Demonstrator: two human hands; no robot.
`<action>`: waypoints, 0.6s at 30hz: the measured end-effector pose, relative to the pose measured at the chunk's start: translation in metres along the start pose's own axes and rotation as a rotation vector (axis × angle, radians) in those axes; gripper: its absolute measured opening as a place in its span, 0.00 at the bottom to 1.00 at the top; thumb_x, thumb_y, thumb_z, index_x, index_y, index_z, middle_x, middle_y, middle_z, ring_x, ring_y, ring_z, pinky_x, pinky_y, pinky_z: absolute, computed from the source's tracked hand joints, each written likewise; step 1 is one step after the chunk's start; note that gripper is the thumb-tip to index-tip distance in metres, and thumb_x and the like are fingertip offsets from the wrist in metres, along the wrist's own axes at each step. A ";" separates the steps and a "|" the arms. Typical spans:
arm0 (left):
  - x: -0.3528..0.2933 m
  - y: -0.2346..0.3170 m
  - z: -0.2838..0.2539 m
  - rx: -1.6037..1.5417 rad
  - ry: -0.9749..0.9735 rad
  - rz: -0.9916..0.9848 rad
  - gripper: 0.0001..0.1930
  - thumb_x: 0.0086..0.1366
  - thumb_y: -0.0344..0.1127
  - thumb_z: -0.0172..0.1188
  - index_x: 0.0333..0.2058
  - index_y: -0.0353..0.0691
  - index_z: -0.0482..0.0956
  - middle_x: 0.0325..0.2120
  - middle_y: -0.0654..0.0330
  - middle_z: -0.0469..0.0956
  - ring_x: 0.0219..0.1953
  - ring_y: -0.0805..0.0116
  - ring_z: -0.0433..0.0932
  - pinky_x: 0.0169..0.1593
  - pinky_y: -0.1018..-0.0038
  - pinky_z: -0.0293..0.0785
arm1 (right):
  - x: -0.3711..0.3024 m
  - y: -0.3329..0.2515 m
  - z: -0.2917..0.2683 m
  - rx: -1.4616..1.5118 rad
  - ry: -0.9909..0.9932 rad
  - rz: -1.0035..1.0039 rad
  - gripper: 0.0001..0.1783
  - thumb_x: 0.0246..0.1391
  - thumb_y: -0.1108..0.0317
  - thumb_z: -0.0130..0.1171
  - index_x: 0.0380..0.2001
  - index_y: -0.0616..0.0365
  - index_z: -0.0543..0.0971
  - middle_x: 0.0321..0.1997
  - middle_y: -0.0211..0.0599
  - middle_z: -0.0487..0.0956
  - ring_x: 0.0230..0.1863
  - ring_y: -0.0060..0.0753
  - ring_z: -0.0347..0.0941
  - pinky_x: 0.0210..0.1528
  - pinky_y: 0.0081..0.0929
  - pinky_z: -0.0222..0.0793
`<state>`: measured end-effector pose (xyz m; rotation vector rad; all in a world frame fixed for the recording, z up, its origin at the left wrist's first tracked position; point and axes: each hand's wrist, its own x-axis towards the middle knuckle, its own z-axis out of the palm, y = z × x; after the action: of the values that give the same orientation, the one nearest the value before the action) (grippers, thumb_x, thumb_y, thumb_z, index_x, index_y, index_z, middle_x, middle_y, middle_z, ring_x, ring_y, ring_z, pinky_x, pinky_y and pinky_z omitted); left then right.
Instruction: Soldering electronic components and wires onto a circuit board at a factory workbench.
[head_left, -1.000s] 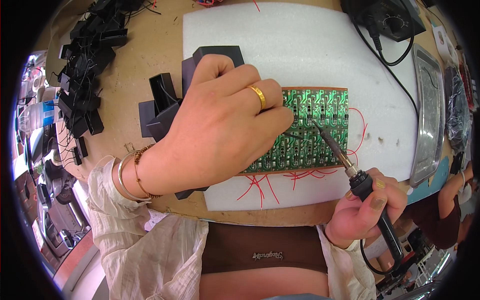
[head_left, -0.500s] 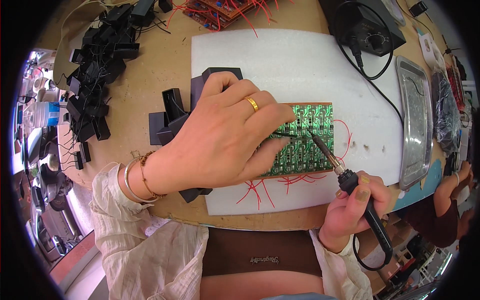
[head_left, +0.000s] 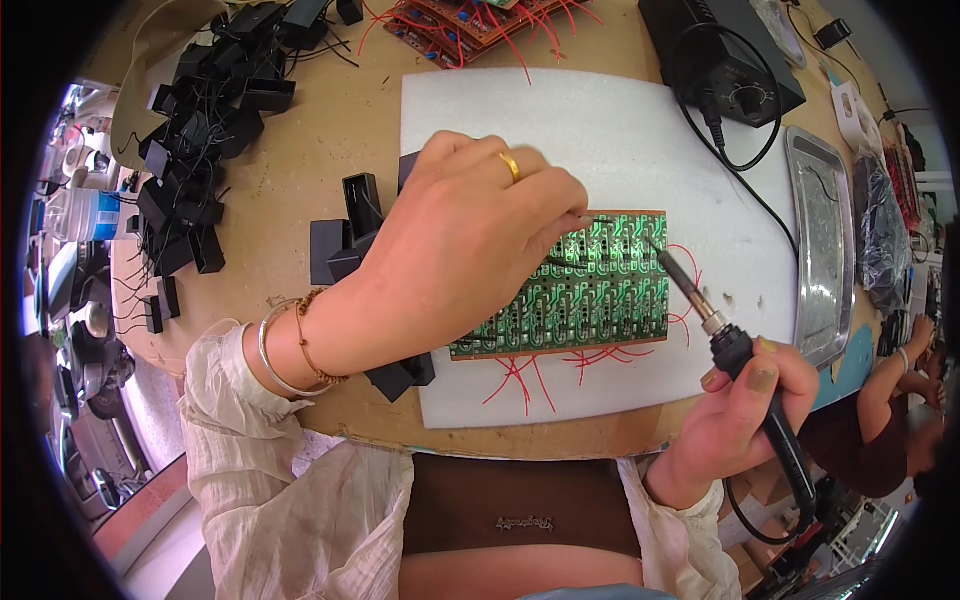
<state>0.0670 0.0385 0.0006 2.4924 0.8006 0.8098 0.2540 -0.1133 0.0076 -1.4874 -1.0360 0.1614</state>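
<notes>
A green circuit board point(head_left: 600, 305) with a brown edge lies on a white foam sheet, and red wires stick out from its near and right sides. My left hand point(head_left: 455, 230), wearing a gold ring, reaches over the board's left part. Its thumb and forefinger are pinched at the board's far edge on what looks like a thin black wire point(head_left: 602, 219). Another black wire point(head_left: 568, 263) comes out from under the hand onto the board. My right hand point(head_left: 750, 410) grips a black-handled soldering iron point(head_left: 735, 352), its tip over the board's upper right part.
Black plastic housings point(head_left: 331, 252) sit beside my left wrist, partly hidden. A heap of similar wired housings point(head_left: 190, 190) covers the table's left. Brown boards with red wires point(head_left: 455, 35) are stacked at the back. At the right stand a soldering station point(head_left: 735, 85) and metal tray point(head_left: 825, 290). A co-worker's arm point(head_left: 885, 400) shows far right.
My right hand has moved rightward with the soldering iron, whose tip is now farther up and right. The left thumb and forefinger have come together and moved toward the board's far edge.
</notes>
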 end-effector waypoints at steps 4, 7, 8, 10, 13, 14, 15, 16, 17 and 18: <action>0.001 0.000 0.002 0.097 0.001 -0.010 0.04 0.55 0.28 0.66 0.30 0.43 0.83 0.27 0.66 0.75 0.34 0.65 0.72 0.44 0.68 0.64 | 0.003 0.007 0.009 0.005 -0.047 -0.038 0.14 0.60 0.61 0.61 0.39 0.61 0.72 0.25 0.35 0.70 0.21 0.19 0.63 0.24 0.18 0.60; 0.002 -0.002 0.003 0.099 -0.035 -0.013 0.03 0.53 0.28 0.67 0.28 0.44 0.83 0.27 0.66 0.75 0.34 0.66 0.72 0.44 0.68 0.64 | -0.001 0.014 0.012 0.089 -0.118 -0.008 0.14 0.61 0.62 0.62 0.39 0.61 0.72 0.25 0.32 0.69 0.22 0.18 0.62 0.26 0.18 0.57; 0.002 -0.002 0.003 0.095 -0.045 -0.011 0.03 0.53 0.28 0.67 0.28 0.44 0.83 0.27 0.66 0.75 0.34 0.66 0.72 0.44 0.68 0.64 | -0.002 0.015 0.012 0.073 -0.131 0.008 0.14 0.61 0.62 0.61 0.39 0.61 0.72 0.25 0.32 0.69 0.23 0.18 0.62 0.26 0.18 0.56; 0.003 -0.004 0.002 0.089 -0.069 -0.007 0.04 0.53 0.28 0.68 0.28 0.44 0.83 0.27 0.67 0.75 0.34 0.66 0.72 0.44 0.68 0.64 | -0.004 0.017 0.010 0.066 -0.134 0.010 0.13 0.61 0.62 0.61 0.39 0.60 0.72 0.25 0.31 0.68 0.23 0.19 0.62 0.26 0.18 0.56; 0.003 -0.005 0.002 0.082 -0.093 0.002 0.04 0.53 0.28 0.68 0.28 0.43 0.83 0.27 0.67 0.75 0.34 0.66 0.72 0.44 0.67 0.64 | -0.004 0.020 0.009 0.056 -0.137 -0.003 0.13 0.61 0.63 0.61 0.39 0.60 0.72 0.25 0.32 0.69 0.25 0.19 0.62 0.27 0.18 0.57; 0.002 -0.005 0.002 0.078 -0.092 0.006 0.04 0.53 0.28 0.68 0.28 0.43 0.83 0.27 0.67 0.75 0.34 0.66 0.73 0.44 0.67 0.63 | -0.005 0.020 0.009 0.052 -0.153 0.005 0.13 0.61 0.63 0.61 0.39 0.60 0.72 0.26 0.32 0.69 0.25 0.19 0.62 0.28 0.19 0.57; 0.002 -0.006 0.002 0.079 -0.086 0.018 0.04 0.53 0.28 0.68 0.28 0.43 0.83 0.27 0.67 0.75 0.34 0.66 0.73 0.44 0.67 0.63 | -0.005 0.020 0.008 0.048 -0.159 0.007 0.13 0.61 0.62 0.61 0.39 0.60 0.72 0.26 0.32 0.70 0.25 0.19 0.62 0.28 0.19 0.57; 0.002 -0.006 0.002 0.071 -0.093 0.014 0.04 0.53 0.28 0.68 0.28 0.43 0.83 0.27 0.67 0.75 0.34 0.66 0.73 0.44 0.67 0.63 | -0.005 0.020 0.008 0.042 -0.159 0.004 0.13 0.61 0.62 0.61 0.39 0.61 0.72 0.26 0.32 0.70 0.25 0.20 0.63 0.28 0.19 0.58; 0.002 -0.006 0.002 0.066 -0.096 0.016 0.04 0.53 0.28 0.68 0.28 0.43 0.83 0.27 0.67 0.75 0.34 0.66 0.73 0.44 0.67 0.63 | -0.005 0.019 0.007 0.041 -0.178 0.017 0.13 0.61 0.63 0.61 0.40 0.61 0.72 0.27 0.33 0.71 0.26 0.20 0.63 0.29 0.20 0.59; 0.002 -0.007 0.002 0.067 -0.092 0.024 0.04 0.53 0.28 0.68 0.28 0.43 0.83 0.27 0.67 0.76 0.34 0.66 0.72 0.44 0.67 0.63 | -0.005 0.018 0.006 0.039 -0.191 0.024 0.13 0.61 0.63 0.62 0.40 0.61 0.72 0.27 0.34 0.71 0.26 0.21 0.64 0.30 0.20 0.60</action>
<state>0.0671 0.0447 -0.0032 2.5822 0.7785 0.6810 0.2561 -0.1092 -0.0118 -1.4702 -1.1611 0.3441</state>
